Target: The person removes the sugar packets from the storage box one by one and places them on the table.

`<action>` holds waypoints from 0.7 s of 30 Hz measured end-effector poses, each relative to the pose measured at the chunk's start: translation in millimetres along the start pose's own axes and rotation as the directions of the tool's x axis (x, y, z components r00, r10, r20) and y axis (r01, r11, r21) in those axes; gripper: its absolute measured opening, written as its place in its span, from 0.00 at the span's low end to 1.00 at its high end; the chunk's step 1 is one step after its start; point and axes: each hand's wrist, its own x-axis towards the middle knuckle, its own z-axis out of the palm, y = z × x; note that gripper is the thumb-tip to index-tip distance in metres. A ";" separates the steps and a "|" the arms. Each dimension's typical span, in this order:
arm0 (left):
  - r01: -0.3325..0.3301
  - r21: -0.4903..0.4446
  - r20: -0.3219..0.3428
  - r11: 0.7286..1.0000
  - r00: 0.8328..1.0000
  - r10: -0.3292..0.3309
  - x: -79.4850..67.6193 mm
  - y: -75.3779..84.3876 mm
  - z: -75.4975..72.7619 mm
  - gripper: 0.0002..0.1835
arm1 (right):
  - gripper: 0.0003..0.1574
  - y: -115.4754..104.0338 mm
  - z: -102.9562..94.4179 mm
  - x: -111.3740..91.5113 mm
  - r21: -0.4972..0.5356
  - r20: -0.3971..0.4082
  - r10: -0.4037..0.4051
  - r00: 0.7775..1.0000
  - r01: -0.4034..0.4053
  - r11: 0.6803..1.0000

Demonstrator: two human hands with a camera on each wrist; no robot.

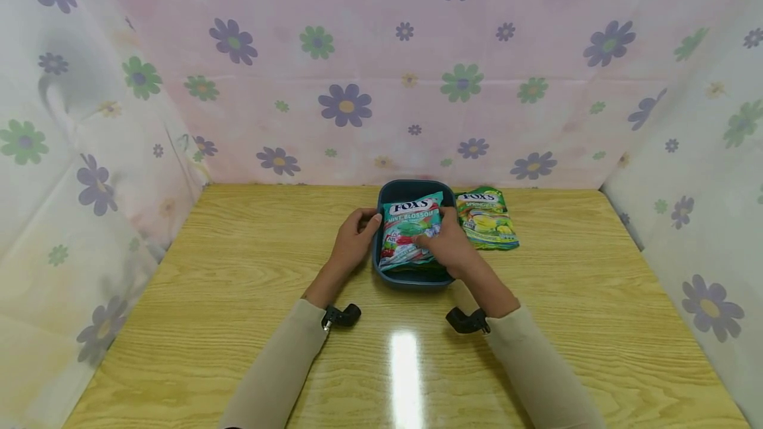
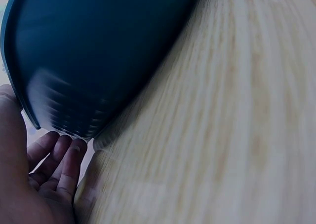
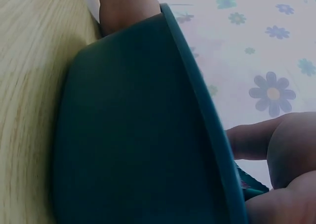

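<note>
A dark teal plastic bin [image 1: 417,281] stands on the table. My left hand [image 1: 353,241] holds its left side, the thumb at the rim and the curled fingertips [image 2: 74,147] against the outer wall. Inside the bin lies a teal Fox's Mint Blossom candy bag [image 1: 402,224], face up and slightly tilted. My right hand [image 1: 450,243] grips this bag by its right side, thumb across the front. In the right wrist view the bin's wall [image 3: 133,125] hides most of the bag. What lies beneath the bag is mostly hidden.
A green and yellow Fox's candy bag [image 1: 487,220] lies flat on the table, just right of the bin. The wood-grain table [image 1: 238,283] meets flowered cloth [image 1: 405,85] at the back and both sides. Both wrists wear small black cameras [image 1: 342,316].
</note>
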 end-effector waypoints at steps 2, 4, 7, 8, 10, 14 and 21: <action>-0.002 -0.001 -0.001 1.000 1.000 0.002 0.0 -0.2 0.2 0.24 | 0.52 0.3 0.7 0.1 -0.008 -0.016 0.000 1.000 0.000 1.000; 0.000 0.003 -0.003 1.000 1.000 0.000 -0.1 0.2 0.3 0.23 | 0.52 0.4 1.2 -0.2 -0.013 -0.025 0.000 1.000 0.000 1.000; 0.004 0.015 -0.004 1.000 1.000 -0.004 -0.3 0.9 0.3 0.23 | 0.52 0.7 2.2 0.1 -0.022 -0.042 0.001 0.999 -0.002 1.000; 0.005 0.017 -0.004 1.000 1.000 -0.005 -0.3 1.0 0.1 0.23 | 0.53 0.3 2.8 0.0 -0.024 -0.048 0.003 0.999 -0.004 1.000; 0.008 0.017 -0.004 1.000 1.000 -0.007 -0.2 0.7 -0.2 0.23 | 0.53 0.1 3.6 0.2 -0.024 -0.058 0.004 0.998 -0.005 1.000; 0.007 0.003 0.000 1.000 1.000 -0.007 0.3 -0.4 -0.4 0.23 | 0.54 -0.4 4.3 -0.2 -0.017 -0.078 0.008 0.997 -0.009 1.000; 0.007 -0.011 0.004 1.000 1.000 -0.007 1.2 -2.8 0.5 0.24 | 0.54 -2.1 4.8 -1.6 -0.009 -0.102 0.011 0.995 -0.012 1.000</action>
